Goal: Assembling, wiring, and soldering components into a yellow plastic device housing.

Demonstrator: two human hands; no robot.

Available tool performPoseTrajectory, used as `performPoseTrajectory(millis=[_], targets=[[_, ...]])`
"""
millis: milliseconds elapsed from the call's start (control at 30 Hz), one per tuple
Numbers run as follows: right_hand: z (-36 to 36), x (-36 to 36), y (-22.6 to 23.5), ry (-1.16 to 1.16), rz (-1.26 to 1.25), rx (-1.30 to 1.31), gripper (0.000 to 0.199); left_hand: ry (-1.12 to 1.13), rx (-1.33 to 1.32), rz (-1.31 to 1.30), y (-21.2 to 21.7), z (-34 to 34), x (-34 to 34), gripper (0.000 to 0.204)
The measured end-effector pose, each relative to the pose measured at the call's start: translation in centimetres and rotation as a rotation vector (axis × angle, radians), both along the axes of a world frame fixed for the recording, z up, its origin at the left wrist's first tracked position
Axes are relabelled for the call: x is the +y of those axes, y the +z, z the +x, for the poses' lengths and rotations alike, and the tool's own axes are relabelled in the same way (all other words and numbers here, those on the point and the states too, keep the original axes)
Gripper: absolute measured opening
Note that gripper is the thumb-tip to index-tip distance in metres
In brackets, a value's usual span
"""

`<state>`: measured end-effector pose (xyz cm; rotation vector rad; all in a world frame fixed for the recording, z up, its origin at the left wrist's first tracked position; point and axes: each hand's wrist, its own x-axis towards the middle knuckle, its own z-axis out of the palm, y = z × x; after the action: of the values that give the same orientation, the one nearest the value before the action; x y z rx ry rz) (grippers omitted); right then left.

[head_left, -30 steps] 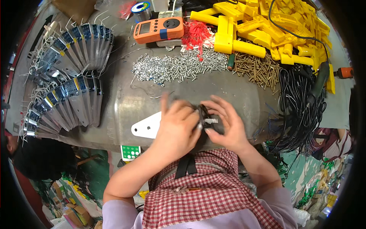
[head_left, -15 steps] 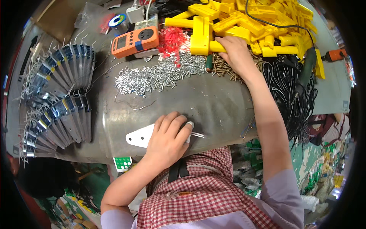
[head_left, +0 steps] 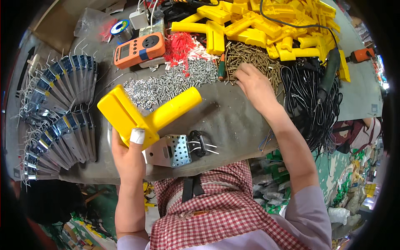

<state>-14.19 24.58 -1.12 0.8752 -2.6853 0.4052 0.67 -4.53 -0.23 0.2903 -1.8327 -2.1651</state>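
Note:
My left hand (head_left: 130, 156) is wrapped round a yellow plastic housing (head_left: 141, 118) with a round tube-like handle, raised above the bench's front left part. White tape covers its thumb tip. Beneath and beside it lies a metal plate (head_left: 158, 153) with a perforated metal piece (head_left: 180, 150) and a small black part (head_left: 196, 141) with pale wire ends. My right hand (head_left: 255, 85) is at the near edge of a heap of brass-coloured screws (head_left: 254, 56), its fingers drawn together. Whatever is between them, if anything, is hidden. A green-handled tool (head_left: 221, 68) lies left of it.
More yellow housings (head_left: 258, 35) are heaped at the back. Silver screws and nuts (head_left: 179, 79) spread across the middle, near an orange meter (head_left: 139, 51). Finned metal parts with wires (head_left: 68, 83) stand at left. Black cables (head_left: 308, 100) and a dark green tool (head_left: 331, 75) lie at right.
A yellow housing has gone from under my right hand at the heap into my left hand. The left hand has lifted off the metal plate; the right has moved down to the brass-coloured screws.

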Motion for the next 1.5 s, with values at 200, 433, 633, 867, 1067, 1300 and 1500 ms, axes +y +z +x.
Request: performPoseTrajectory(millis=[200, 433, 633, 867, 1067, 1300, 1500], targets=[[-0.1, -0.7, 1.1, 0.035, -0.117, -0.026, 0.016, 0.044, -0.068, 0.471, -0.2, -0.4, 0.2, 0.042], [2.7, -5.6, 3.9, 0.058, -0.977, -0.9, 0.018, -0.091, -0.103, 0.619, -0.2, -1.3, 2.2, 0.043], [5.6, -9.7, 4.1, 0.435, -1.351, -0.877, 0.017, -0.211, -0.024, 0.822, -0.8, -1.8, 3.3, 0.049], [7.1, -9.9, 5.0, 0.42, -1.351, -0.924, 0.015, -0.258, 0.074, 0.775, 0.1, -1.6, 3.3, 0.054], [5.3, -9.3, 6.4, 0.288, -1.133, -1.101, 0.014, -0.267, 0.128, 0.696, -0.1, -1.6, 3.4, 0.053], [6.2, -9.4, 7.7, 0.136, -0.997, -0.961, 0.018, -0.458, 0.177, 1.083, -0.5, -2.4, 3.2, 0.047], [6.4, -11.3, 8.0, 0.142, -0.76, -0.455, 0.013, -0.465, 0.238, 1.343, -1.0, -3.0, 4.7, 0.046]])
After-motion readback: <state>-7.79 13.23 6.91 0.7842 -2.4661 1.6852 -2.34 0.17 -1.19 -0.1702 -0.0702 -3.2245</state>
